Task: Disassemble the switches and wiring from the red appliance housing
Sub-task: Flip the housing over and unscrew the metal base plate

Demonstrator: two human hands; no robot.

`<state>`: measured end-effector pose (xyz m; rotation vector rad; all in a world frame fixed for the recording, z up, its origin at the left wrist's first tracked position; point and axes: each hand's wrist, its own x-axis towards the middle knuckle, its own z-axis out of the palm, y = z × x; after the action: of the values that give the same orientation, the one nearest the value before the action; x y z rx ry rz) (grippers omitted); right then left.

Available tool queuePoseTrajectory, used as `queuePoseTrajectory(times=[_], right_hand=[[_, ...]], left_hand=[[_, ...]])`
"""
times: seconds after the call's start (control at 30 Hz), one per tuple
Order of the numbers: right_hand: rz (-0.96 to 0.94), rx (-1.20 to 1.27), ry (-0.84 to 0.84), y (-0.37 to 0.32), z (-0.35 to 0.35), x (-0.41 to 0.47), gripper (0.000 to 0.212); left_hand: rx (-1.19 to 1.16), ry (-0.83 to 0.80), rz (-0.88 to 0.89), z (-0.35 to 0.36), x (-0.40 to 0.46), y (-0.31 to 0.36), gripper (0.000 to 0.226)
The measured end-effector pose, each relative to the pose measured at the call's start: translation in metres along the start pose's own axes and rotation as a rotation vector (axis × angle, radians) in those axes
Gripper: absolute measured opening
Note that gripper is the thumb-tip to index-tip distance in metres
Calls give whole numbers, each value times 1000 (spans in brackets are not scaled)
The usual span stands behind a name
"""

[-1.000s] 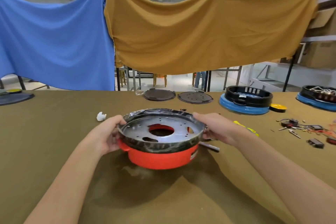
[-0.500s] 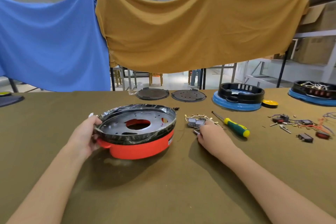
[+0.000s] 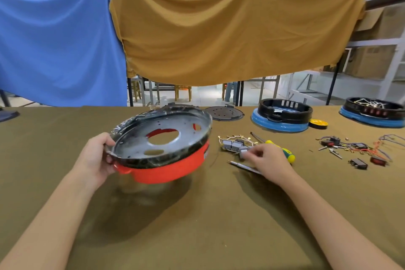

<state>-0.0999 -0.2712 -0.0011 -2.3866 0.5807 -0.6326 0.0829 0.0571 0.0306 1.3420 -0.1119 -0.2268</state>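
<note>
The left hand (image 3: 96, 160) grips the rim of the red housing (image 3: 166, 169), tilted up off the table (image 3: 197, 226) near its middle. The right hand (image 3: 266, 160) pinches a grey switch (image 3: 242, 151) of the wiring bundle (image 3: 235, 143) lying just right of the housing, beside a screwdriver (image 3: 282, 151).

One wide-angle head-worn view looks forward and down across the table (image 3: 219, 226), forearms entering from the lower corners, hanging cloths filling the upper frame.

Both forearms and hands bare: no sleeves, gloves, or jewellery.
</note>
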Motion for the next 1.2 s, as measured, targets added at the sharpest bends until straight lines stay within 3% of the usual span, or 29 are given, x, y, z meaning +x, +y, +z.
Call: queuePoseTrajectory(times=[0.1,0.2,0.27,0.33,0.47,0.6,0.7,0.8,0.87,0.93,1.03,1.2], right_hand=[[134,312,364,6,-13,5,30],[313,516,538,19,-25,12,21],[364,440,557,29,-27,18,18],[365,190,537,38,-26,22,23],[436,-248,209,46,-16,22,48],[350,-232,250,50,-10,22,37],[348,47,351,46,-13,22,32],[439,679,495,36,-20,21,24],[448,1150,455,26,-27,17,23],[394,1445,342,18,-28,12,31],[298,1628,185,5,-24,9,40],[233,1637,58,-28,-31,18,48]], left_hand=[[-141,-44,-25,1,-3,2,9],[-133,-115,-44,4,-6,2,11],[-77,-158,-49,7,-7,-1,12],[-6,-214,-61,12,-10,-6,4],[138,-360,-102,20,-13,-14,16],[158,-406,-118,22,-12,-19,14],[154,-408,-133,20,-10,-20,7],[218,-420,-152,15,-6,-22,28],[309,-409,-151,14,-6,-23,32],[373,-361,-125,16,-8,-25,27],[389,-308,-96,21,-10,-26,14],[347,-266,-48,24,-10,-25,8]])
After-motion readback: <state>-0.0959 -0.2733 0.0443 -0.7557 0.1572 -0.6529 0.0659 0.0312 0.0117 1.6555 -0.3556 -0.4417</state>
